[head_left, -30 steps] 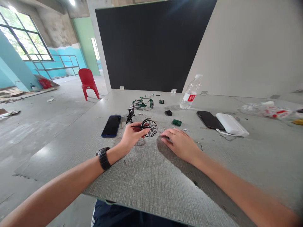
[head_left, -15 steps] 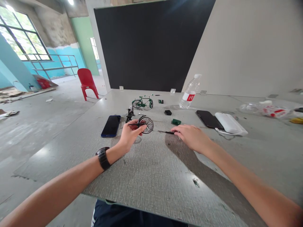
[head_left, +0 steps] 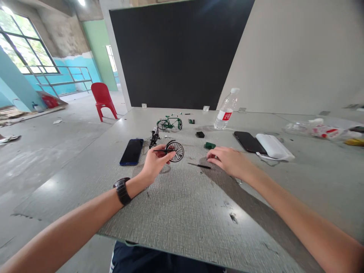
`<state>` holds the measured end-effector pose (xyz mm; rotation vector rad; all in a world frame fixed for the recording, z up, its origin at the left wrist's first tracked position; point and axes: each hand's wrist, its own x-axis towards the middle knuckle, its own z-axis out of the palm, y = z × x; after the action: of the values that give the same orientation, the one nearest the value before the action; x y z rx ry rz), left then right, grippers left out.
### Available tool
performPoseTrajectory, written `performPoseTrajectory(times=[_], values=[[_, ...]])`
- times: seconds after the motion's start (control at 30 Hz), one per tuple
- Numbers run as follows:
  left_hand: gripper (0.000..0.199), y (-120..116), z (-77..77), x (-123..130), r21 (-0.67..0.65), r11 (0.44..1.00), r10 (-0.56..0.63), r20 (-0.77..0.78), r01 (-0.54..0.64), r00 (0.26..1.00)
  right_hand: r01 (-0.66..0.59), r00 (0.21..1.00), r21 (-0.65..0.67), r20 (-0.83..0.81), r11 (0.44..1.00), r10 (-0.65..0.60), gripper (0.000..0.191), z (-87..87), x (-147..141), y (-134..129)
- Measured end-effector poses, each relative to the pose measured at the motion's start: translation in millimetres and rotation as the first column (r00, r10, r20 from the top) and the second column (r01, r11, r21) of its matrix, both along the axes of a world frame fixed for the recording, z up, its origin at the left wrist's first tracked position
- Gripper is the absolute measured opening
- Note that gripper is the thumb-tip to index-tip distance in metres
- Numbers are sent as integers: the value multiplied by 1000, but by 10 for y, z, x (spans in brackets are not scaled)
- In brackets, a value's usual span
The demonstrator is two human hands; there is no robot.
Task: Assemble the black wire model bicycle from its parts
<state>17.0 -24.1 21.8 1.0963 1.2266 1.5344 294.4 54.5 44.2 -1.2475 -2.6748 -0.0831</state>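
My left hand [head_left: 156,159] grips a miniature bicycle wheel [head_left: 176,151] with a black fender, thumb pressed near the hub, held above the table. My right hand [head_left: 222,157] hovers just off the table with bent fingers apart, and nothing shows in it. A small screwdriver [head_left: 204,166] with a black handle lies on the tabletop between the hands, apart from the right fingers. Behind the right fingertips is a small green part [head_left: 209,145]. Past my left hand stand a black bicycle part [head_left: 154,137] and a green model bicycle [head_left: 170,123].
A blue-edged phone [head_left: 131,152] lies left of my left hand. Farther back are a black piece [head_left: 200,134], another small green part [head_left: 191,121] and a plastic bottle [head_left: 226,110]. At right lie a black phone [head_left: 248,141] and a white case [head_left: 274,147]. A black panel [head_left: 182,53] rises behind.
My right hand has let go of the screwdriver, which now lies on the table, and has drawn slightly away from it. My left hand still holds the wheel in nearly the same spot.
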Motion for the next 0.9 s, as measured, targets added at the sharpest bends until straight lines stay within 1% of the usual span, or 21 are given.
performPoseTrajectory(times=[0.1,0.2,0.3,0.47,0.6,0.67,0.73,0.77,0.83,0.9], values=[[30,-15,19,12,25,998,-54,-19,55,998,-10,999,-45,-38,999,8,19,-27,-42,-7],[27,-31,34,21,35,994,-105,-44,106,994,-11,998,-61,-59,998,7,20,-41,-55,-5],[26,-42,40,25,25,993,-113,-54,114,992,4,999,-67,-42,998,-7,22,-60,-57,0],[26,-36,29,23,34,992,-123,-44,125,991,0,1000,-128,-7,992,-1,22,-111,-29,3],[27,-29,28,25,30,993,-116,-46,117,992,-30,999,-129,-36,991,26,25,-70,-91,-91],[28,-28,34,27,26,994,-104,-47,106,993,-87,992,-112,-97,990,76,26,-20,-203,-223],[29,-25,38,24,27,995,-99,-48,100,994,-178,976,-99,-145,979,163,27,11,-356,-408],[30,-24,38,20,30,995,-97,-49,98,994,-222,966,-113,-163,968,202,26,11,-437,-510],[30,-19,32,12,38,994,-98,-53,100,994,-321,940,-135,-170,937,297,23,-28,-578,-691],[30,-14,21,4,43,994,-99,-63,102,993,-384,920,-110,-131,917,370,20,-98,-660,-794]])
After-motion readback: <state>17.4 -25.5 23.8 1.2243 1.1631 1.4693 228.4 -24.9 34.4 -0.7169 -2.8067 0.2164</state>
